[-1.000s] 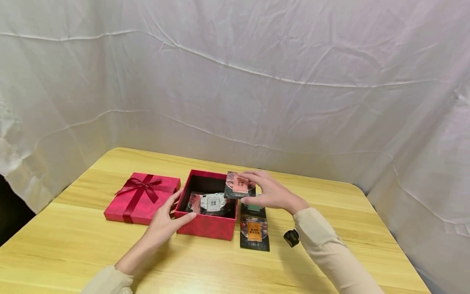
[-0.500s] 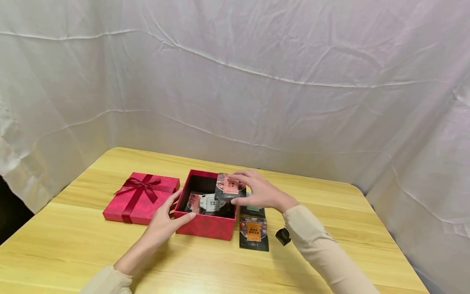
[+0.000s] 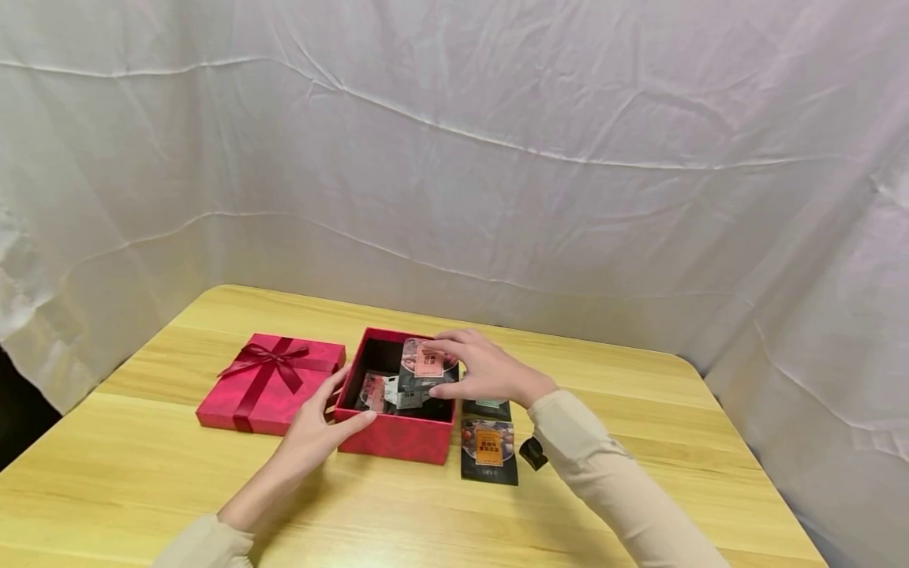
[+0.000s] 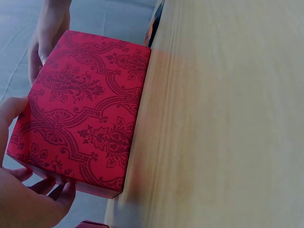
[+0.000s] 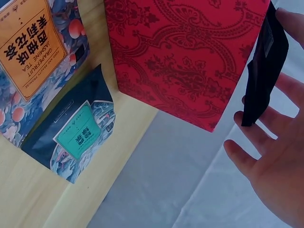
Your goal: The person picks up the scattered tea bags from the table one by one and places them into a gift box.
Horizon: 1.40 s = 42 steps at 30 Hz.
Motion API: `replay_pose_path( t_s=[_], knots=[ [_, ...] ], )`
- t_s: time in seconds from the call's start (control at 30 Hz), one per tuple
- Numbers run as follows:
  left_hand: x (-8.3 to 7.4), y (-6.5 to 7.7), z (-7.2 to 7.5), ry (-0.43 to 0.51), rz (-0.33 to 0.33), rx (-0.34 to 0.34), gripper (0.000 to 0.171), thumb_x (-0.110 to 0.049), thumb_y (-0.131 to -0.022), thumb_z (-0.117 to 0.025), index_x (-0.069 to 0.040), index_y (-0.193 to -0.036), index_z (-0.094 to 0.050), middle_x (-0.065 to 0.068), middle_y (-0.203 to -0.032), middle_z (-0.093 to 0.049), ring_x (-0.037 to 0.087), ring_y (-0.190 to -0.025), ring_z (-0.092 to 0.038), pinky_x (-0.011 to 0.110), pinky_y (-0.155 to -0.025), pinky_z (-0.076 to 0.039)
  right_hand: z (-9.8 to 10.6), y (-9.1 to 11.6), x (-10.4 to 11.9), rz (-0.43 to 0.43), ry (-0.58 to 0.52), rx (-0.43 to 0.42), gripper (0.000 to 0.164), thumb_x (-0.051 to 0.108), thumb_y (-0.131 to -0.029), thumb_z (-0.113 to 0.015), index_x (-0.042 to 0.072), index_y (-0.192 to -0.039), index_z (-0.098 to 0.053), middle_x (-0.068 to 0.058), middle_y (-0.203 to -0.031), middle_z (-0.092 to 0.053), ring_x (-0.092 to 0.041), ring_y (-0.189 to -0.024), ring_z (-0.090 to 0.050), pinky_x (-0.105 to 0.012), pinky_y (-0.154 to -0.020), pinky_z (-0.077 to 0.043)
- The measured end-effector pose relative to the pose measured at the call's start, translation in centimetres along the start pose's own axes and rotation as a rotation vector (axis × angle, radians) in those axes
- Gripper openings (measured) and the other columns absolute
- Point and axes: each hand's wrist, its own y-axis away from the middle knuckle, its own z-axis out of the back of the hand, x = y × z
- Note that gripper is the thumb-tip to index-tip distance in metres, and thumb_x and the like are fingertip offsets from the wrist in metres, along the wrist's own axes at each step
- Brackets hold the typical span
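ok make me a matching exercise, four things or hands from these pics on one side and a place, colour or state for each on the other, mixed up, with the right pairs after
1. lid with ribbon bow
2. grapefruit jasmine tea packet
3. left hand
4. right hand

A. orange-labelled
B. holds a pink-labelled packet over the open gift box
C. lies left of the box
D. grips the box

Pairs: 1-C, 2-A, 3-D, 4-B
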Motion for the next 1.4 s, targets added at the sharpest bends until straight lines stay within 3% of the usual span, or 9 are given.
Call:
replay_pose_path(
  t_s=[0.37,0.6,0.8,1.4],
  knots=[
    [0.0,0.0,0.1,0.010,-0.003,0.003,0.084,-0.025,-0.087,-0.074,-0.014,-0.154,-0.026,0.018,-0.148,-0.037,0.034,-0.120,-0.050,0.033,-0.086,-0.047,-0.5,-1.0,0.9,-0.023,0.008,0.043,0.071,0.047,-0.085,-0.069,0.022,-0.146,-0.044,-0.006,-0.147,-0.041,-0.024,-0.132,-0.035,-0.047,-0.103,-0.035],
    [-0.2,0.1,0.3,-0.009,0.004,0.000,0.082,-0.025,-0.088,-0.073,-0.014,-0.154,-0.025,0.018,-0.149,-0.036,0.035,-0.122,-0.049,0.040,-0.091,-0.046,-0.6,-2.3,2.0,-0.018,0.053,0.070,0.070,0.048,-0.086,-0.068,0.021,-0.146,-0.044,-0.004,-0.145,-0.043,-0.023,-0.132,-0.037,-0.043,-0.104,-0.036],
    [-0.1,0.1,0.2,0.003,0.005,0.007,0.082,-0.025,-0.088,-0.073,-0.015,-0.154,-0.025,0.019,-0.146,-0.039,0.035,-0.118,-0.051,0.037,-0.087,-0.048,-0.8,-3.2,2.7,-0.031,0.067,0.107,0.070,0.050,-0.086,-0.068,0.022,-0.146,-0.045,-0.002,-0.145,-0.043,-0.021,-0.132,-0.036,-0.042,-0.103,-0.036],
    [-0.2,0.1,0.1,-0.003,-0.005,0.024,0.083,-0.027,-0.088,-0.072,-0.016,-0.154,-0.024,0.018,-0.149,-0.035,0.036,-0.122,-0.048,0.041,-0.089,-0.047,-1.4,-3.9,3.2,-0.051,0.130,0.161,0.069,0.053,-0.086,-0.066,0.025,-0.146,-0.046,-0.003,-0.144,-0.044,-0.023,-0.131,-0.038,-0.044,-0.102,-0.037]
  ],
)
